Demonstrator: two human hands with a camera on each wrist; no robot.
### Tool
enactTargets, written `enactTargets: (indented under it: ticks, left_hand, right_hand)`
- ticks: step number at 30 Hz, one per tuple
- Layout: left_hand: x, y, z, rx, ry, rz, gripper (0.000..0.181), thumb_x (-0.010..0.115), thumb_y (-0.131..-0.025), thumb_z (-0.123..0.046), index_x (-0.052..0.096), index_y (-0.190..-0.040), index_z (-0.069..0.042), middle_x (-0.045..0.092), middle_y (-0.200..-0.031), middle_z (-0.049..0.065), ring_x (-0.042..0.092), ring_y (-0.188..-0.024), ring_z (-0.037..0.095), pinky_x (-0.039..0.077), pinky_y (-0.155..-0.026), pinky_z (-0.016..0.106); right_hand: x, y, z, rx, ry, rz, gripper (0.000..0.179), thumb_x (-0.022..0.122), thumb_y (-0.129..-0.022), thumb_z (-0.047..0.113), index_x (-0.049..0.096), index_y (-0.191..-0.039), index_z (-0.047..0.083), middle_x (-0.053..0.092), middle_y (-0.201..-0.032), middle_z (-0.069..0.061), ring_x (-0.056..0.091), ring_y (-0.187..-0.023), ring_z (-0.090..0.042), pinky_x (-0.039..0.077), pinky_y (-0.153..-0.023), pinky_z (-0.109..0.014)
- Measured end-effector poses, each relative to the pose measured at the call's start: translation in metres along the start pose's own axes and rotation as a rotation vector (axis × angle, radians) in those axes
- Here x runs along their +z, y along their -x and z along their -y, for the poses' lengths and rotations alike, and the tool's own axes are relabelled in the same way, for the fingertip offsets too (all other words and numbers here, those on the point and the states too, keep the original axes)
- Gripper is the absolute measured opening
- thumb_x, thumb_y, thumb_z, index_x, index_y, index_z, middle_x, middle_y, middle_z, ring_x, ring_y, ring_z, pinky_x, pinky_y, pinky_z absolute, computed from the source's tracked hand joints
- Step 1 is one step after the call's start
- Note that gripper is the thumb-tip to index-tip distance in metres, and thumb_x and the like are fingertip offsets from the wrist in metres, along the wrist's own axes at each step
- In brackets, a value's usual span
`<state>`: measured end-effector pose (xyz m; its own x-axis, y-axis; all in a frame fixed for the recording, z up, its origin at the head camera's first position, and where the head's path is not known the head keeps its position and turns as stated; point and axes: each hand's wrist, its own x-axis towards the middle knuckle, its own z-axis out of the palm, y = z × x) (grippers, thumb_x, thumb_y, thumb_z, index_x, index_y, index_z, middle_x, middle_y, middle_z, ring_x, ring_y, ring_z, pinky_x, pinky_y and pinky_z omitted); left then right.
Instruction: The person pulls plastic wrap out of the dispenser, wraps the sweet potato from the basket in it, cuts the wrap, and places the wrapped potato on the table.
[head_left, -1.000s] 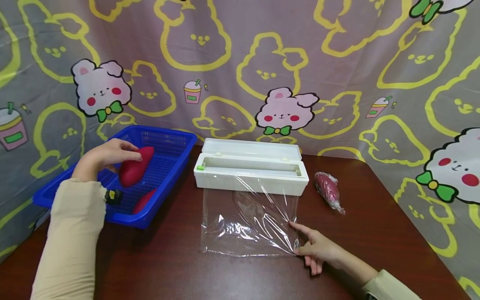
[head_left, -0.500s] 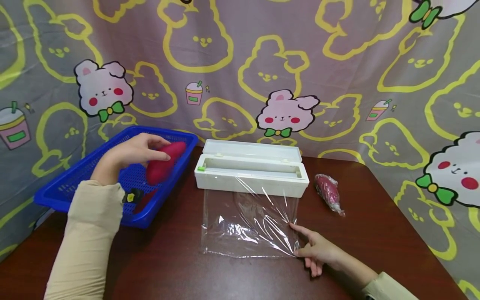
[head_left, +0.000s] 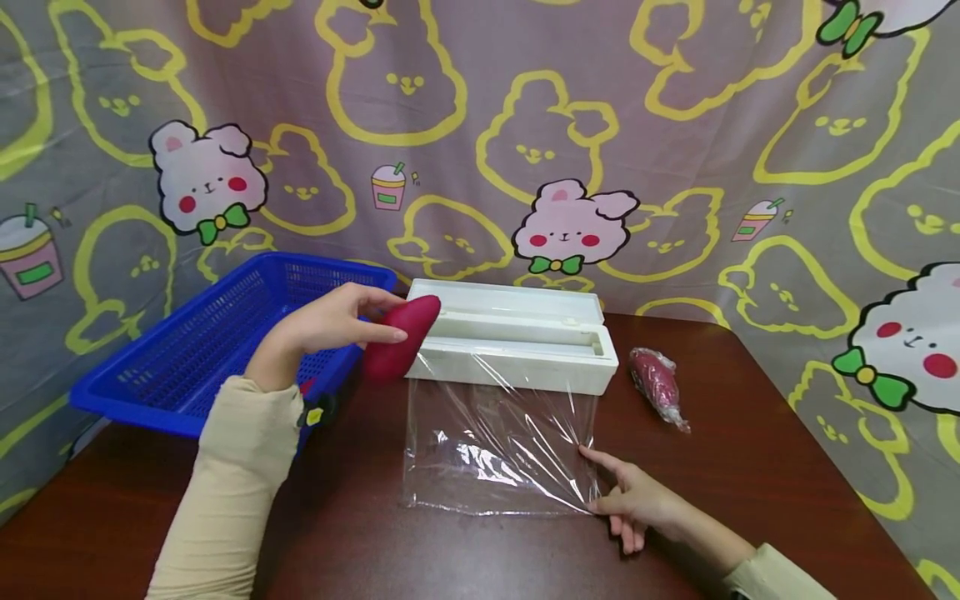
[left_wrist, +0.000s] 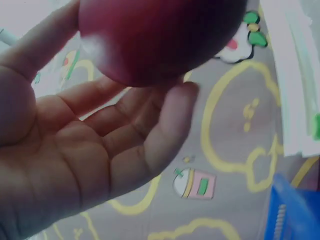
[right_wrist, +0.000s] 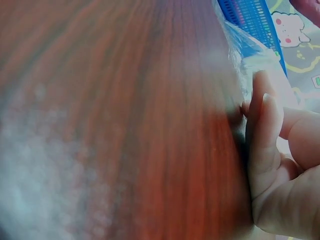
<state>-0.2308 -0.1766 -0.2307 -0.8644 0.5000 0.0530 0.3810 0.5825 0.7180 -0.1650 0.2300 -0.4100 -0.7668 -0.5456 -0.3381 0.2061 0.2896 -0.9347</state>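
My left hand (head_left: 330,321) grips a smooth, red, tapered sweet potato (head_left: 402,337) between thumb and fingers. It hovers over the left end of a white cling film box (head_left: 517,375), hiding that corner. In the left wrist view, the sweet potato (left_wrist: 160,40) rests against the curled fingers of the left hand (left_wrist: 95,135). Clear cling film (head_left: 480,467) stretches from the box towards me over the table. At its near right corner my right hand (head_left: 637,500) pinches the film, and creases run to the thumb and forefinger.
A blue plastic basket (head_left: 172,350) stands at the left; a little red shows inside behind the left wrist. On the right of the brown table (head_left: 750,467) lies a red sweet potato wrapped in film (head_left: 657,385). The box's lid (head_left: 510,300) is raised at the back.
My left hand has lifted the sweet potato out of the basket and carried it right, to the box's left end. My right hand has stayed on the film's corner.
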Motion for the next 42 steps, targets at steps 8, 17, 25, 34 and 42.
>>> enactTargets:
  ticks: [8, 17, 25, 34, 42]
  left_hand:
    - [0.022, -0.015, 0.001, 0.071, 0.008, 0.071, 0.048, 0.066, -0.08, -0.015, 0.051, -0.121, 0.004, 0.059, -0.102, 0.013, 0.055, -0.085, 0.023, 0.049, -0.067, 0.031]
    - [0.058, -0.032, -0.008, 0.169, -0.016, 0.131, 0.049, 0.068, -0.078, -0.015, 0.052, -0.12, 0.005, 0.06, -0.103, 0.011, 0.055, -0.088, 0.02, 0.048, -0.07, 0.029]
    - [0.088, -0.044, -0.016, 0.209, -0.045, 0.221, 0.046, 0.07, -0.077, -0.019, 0.056, -0.115, 0.005, 0.062, -0.096, 0.007, 0.056, -0.083, 0.015, 0.048, -0.069, 0.025]
    - [0.118, -0.057, -0.014, 0.233, -0.072, 0.292, 0.043, 0.071, -0.076, -0.018, 0.059, -0.112, 0.002, 0.063, -0.098, 0.006, 0.057, -0.083, 0.012, 0.046, -0.071, 0.021]
    - [0.145, -0.061, -0.006, 0.247, -0.092, 0.37, 0.043, 0.072, -0.075, -0.017, 0.059, -0.111, 0.003, 0.063, -0.102, 0.007, 0.058, -0.086, 0.011, 0.044, -0.073, 0.02]
  right_hand:
    - [-0.001, 0.0, -0.002, 0.004, 0.003, -0.004, 0.078, 0.06, -0.084, 0.011, 0.009, -0.143, 0.007, 0.052, -0.048, -0.004, 0.054, -0.037, -0.014, 0.042, -0.033, -0.025]
    - [-0.001, -0.001, -0.001, 0.01, 0.001, -0.01, 0.077, 0.06, -0.084, 0.009, 0.01, -0.143, 0.008, 0.052, -0.048, -0.004, 0.054, -0.037, -0.014, 0.042, -0.033, -0.025]
    - [-0.001, -0.001, 0.0, 0.016, -0.002, -0.009, 0.077, 0.06, -0.084, 0.01, 0.011, -0.143, 0.008, 0.051, -0.048, -0.005, 0.054, -0.037, -0.015, 0.042, -0.033, -0.025]
    - [-0.002, -0.001, 0.0, 0.018, -0.009, -0.006, 0.077, 0.06, -0.084, 0.009, 0.011, -0.143, 0.008, 0.051, -0.048, -0.004, 0.054, -0.038, -0.014, 0.043, -0.033, -0.025]
    - [-0.002, -0.001, -0.001, 0.003, 0.005, -0.011, 0.077, 0.06, -0.084, 0.009, 0.01, -0.142, 0.006, 0.052, -0.049, -0.004, 0.054, -0.038, -0.014, 0.042, -0.033, -0.025]
